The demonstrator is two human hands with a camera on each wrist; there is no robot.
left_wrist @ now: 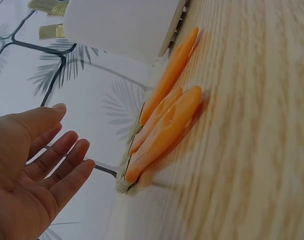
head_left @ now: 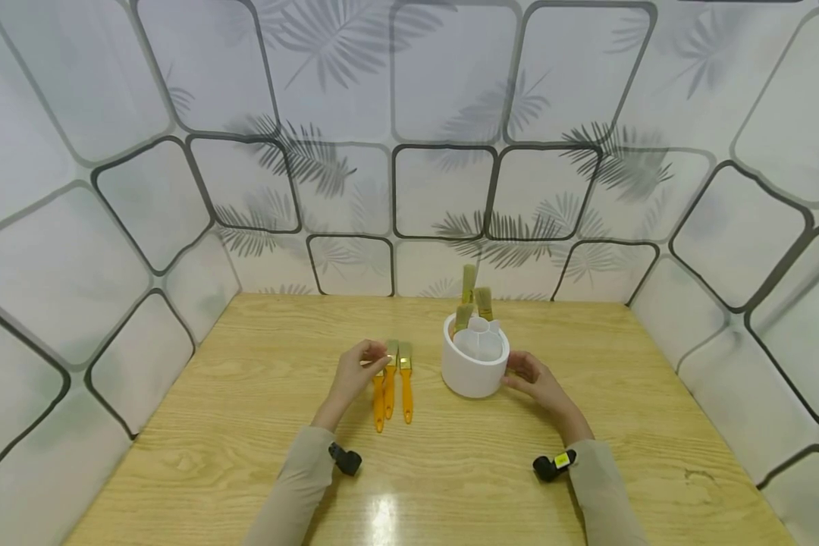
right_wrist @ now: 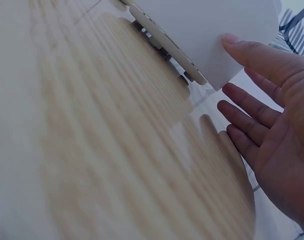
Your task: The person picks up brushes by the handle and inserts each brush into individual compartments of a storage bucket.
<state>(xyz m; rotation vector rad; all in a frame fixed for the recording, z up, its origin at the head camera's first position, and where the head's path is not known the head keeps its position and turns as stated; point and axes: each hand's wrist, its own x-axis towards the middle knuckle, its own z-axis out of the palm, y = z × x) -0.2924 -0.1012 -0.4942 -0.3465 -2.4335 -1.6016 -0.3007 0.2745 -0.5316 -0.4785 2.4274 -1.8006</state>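
Note:
Three paintbrushes with orange handles lie side by side on the wooden table, bristles pointing away; the rightmost paintbrush (head_left: 407, 390) is slightly apart from the other two (left_wrist: 162, 135). My left hand (head_left: 351, 373) is over the bristle end of the left pair, and in the left wrist view its fingers are loosely extended with nothing between them. A round white holder (head_left: 474, 379) with inner compartments stands to the right, holding three paintbrushes (head_left: 484, 300) bristles up. Beside its right wall is my right hand (head_left: 541, 385), fingers spread, thumb (right_wrist: 234, 42) against the white wall in the right wrist view.
The light wood table (head_left: 464, 470) is bounded by patterned white walls (head_left: 444, 189) at the back and both sides. In the right wrist view, a gap with small dark feet (right_wrist: 162, 50) shows under the holder's base. Cameras sit on both wrists.

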